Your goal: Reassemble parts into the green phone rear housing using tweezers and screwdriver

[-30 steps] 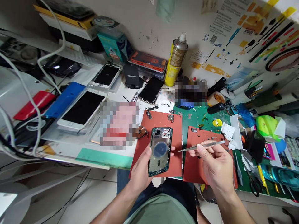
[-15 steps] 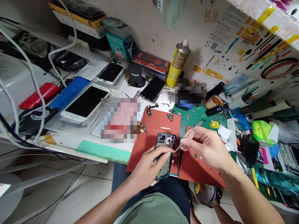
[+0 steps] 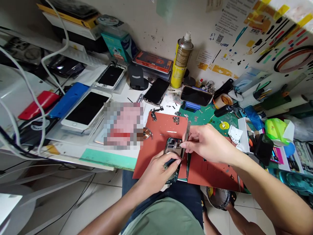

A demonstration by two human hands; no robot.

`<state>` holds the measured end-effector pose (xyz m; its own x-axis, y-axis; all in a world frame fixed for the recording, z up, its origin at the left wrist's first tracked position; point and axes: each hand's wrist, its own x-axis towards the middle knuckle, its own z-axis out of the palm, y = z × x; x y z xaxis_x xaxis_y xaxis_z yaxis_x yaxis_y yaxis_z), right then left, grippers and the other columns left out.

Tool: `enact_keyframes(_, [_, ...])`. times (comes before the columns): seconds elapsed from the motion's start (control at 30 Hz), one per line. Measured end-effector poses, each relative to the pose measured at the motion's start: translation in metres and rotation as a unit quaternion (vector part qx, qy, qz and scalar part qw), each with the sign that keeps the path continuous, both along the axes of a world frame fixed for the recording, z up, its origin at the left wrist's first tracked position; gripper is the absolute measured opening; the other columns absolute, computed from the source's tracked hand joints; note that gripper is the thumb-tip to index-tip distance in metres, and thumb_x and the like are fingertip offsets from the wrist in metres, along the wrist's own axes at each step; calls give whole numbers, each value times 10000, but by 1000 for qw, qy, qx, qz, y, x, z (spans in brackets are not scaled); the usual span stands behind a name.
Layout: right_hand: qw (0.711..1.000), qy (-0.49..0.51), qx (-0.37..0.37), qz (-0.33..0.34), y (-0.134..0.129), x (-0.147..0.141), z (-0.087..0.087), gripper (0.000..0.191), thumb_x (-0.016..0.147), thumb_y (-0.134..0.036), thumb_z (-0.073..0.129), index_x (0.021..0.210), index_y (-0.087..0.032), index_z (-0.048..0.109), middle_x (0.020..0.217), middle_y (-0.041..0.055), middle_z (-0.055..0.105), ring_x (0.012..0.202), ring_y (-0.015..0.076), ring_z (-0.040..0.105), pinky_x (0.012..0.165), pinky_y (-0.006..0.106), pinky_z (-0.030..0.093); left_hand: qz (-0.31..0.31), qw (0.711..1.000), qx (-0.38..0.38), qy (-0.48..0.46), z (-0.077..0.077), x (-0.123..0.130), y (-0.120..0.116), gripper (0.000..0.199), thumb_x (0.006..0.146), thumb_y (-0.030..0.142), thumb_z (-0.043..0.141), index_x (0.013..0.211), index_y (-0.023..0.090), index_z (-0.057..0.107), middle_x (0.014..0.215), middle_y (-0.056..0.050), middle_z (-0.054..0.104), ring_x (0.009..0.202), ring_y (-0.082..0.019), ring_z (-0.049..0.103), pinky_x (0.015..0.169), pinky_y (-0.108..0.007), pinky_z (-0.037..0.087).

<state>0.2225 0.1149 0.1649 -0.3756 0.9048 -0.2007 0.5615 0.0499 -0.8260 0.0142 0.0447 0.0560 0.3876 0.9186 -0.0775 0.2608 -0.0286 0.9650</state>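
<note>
An opened phone frame (image 3: pixel 174 147) lies near the front edge of a red-brown mat (image 3: pixel 156 130). My left hand (image 3: pixel 158 168) grips its lower half, with thumb and fingertips close together over the inside. Metal tweezers (image 3: pixel 187 130) stand nearly upright in my right hand (image 3: pixel 204 143), pinched between thumb and fingers at the frame's upper right side. Their tips are hidden behind my fingers. A dark narrow part (image 3: pixel 188 166) sits just right of the frame. Small metal parts (image 3: pixel 176 120) lie at the mat's top edge.
A phone (image 3: pixel 197 95) leans on a blue stand behind my right hand. Further left are a yellow spray can (image 3: pixel 178 63), a black-screened phone (image 3: pixel 156 91) and a white phone (image 3: pixel 86 109). A white box (image 3: pixel 245 133) with tools stands at the right.
My right hand has shifted slightly left and up along the frame, and the tweezers have turned from slanted to nearly upright. The whole view has shifted a little.
</note>
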Motion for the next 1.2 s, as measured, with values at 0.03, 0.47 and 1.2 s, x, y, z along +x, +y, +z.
enact_keyframes(0.03, [1000, -14, 5, 12, 2, -1, 1, 209, 891, -132, 782, 720, -234, 719, 618, -32, 754, 524, 152, 653, 496, 239, 429, -1, 1000, 2, -2, 0, 1, 0, 172, 1042, 283, 638, 972, 254, 792, 1005, -25, 804, 905, -199, 731, 865, -282, 585])
enact_keyframes(0.47, [998, -34, 26, 42, 9, -7, 14, 222, 891, -130, 808, 710, -223, 720, 594, -40, 706, 522, 126, 581, 499, 241, 399, 33, 999, -29, -20, 2, 3, 2, 147, 978, 284, 677, 912, 249, 804, 969, -25, 820, 889, -207, 726, 863, -304, 587])
enact_keyframes(1.2, [748, 390, 91, -529, -139, -51, -95, 197, 893, -305, 942, 989, -219, 793, 902, 52, 873, 764, 223, 866, 787, 337, 742, 158, 934, -223, -229, -4, 13, -18, 298, 942, 516, 872, 957, 219, 846, 1093, -72, 890, 1066, -269, 828, 975, -355, 621])
